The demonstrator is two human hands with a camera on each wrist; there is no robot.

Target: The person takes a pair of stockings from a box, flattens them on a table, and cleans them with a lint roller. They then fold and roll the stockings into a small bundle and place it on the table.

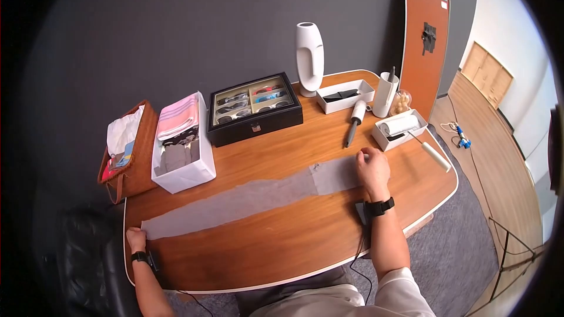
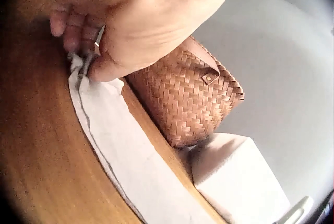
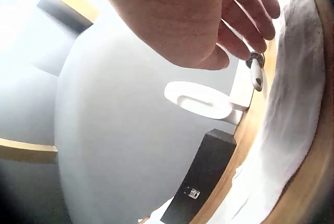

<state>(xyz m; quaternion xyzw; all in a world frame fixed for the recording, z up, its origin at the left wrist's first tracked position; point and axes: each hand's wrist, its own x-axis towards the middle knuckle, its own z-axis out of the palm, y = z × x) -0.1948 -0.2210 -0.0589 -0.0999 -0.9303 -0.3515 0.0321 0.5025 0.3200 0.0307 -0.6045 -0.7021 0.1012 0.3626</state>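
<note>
A long, narrow grey cloth [image 1: 252, 198] lies stretched across the wooden table, with a seam and a small mark toward its right part. At its left end, my left hand [image 1: 136, 239] pinches the edge. The left wrist view shows the fabric bunched between thumb and fingers of that hand [image 2: 141, 31]. Over the cloth's right end is my right hand [image 1: 374, 170]. Its fingers [image 3: 245, 25] are spread and fairly straight in the right wrist view, holding nothing, with the pale cloth [image 3: 295, 88] beside them.
Behind the cloth stand a woven basket [image 1: 145, 135], a white box [image 1: 187, 177] of folded textiles and a black glasses case [image 1: 258, 129]. Further right are a white head-shaped vase [image 1: 309, 58], a grey-handled lint roller [image 1: 356, 120], a white tray [image 1: 346, 104] and another tray [image 1: 385, 142] with a paint-roller-like tool [image 1: 436, 156].
</note>
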